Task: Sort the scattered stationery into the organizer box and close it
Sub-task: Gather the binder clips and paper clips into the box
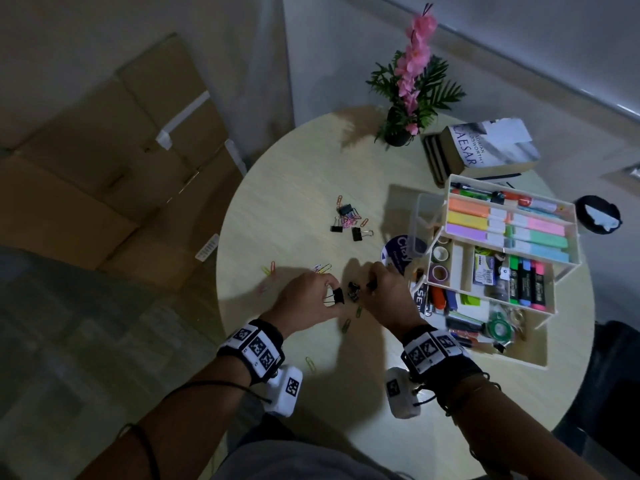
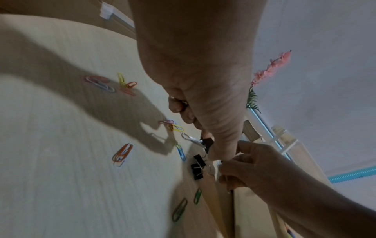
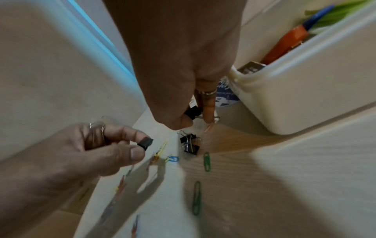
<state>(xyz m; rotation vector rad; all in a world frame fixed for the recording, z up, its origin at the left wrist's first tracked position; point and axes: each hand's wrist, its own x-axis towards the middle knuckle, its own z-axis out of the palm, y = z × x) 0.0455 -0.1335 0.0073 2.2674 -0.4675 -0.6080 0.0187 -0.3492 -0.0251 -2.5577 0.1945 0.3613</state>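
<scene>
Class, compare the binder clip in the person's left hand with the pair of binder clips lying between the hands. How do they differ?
The held binder clip is pinched in the left hand, off the table; the loose binder clips rest on the table, untouched. The held one is single; the loose ones lie together. All are black with wire handles.

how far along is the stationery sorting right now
Done: highlighters and markers already fill the open organizer box. In hand: the left hand pinches a binder clip, and the right hand pinches another binder clip. Left: loose binder clips, scattered paper clips, a farther pile, then closing.
</scene>
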